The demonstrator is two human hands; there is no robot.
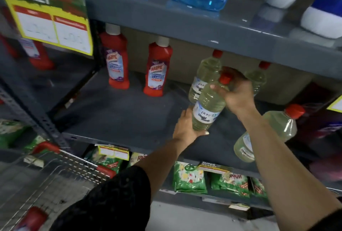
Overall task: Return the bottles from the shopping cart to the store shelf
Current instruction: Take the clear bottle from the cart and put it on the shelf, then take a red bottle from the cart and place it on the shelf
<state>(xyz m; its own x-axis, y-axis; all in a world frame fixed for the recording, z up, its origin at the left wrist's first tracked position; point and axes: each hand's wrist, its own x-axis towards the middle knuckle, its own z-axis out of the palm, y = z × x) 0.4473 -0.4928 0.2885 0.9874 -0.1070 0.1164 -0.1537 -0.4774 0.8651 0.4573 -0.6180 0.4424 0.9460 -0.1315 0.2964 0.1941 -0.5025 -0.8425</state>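
Both hands grip one pale bottle (pixel 208 108), the left hand (pixel 187 129) under its bottom and the right hand (pixel 238 93) near its red cap, holding it tilted just above the shelf (pixel 118 119), likely to stand it beside the other bottles (pixel 205 75)

Two bare forearms were in view, no watch or rings visible. The left hand (pixel 187 129) had a pale, longish thumbnail; the right hand (pixel 238 93) showed a pale fingernail too. The left upper arm wore a black sleeve (pixel 114 199), faintly speckled, ending near the elbow.
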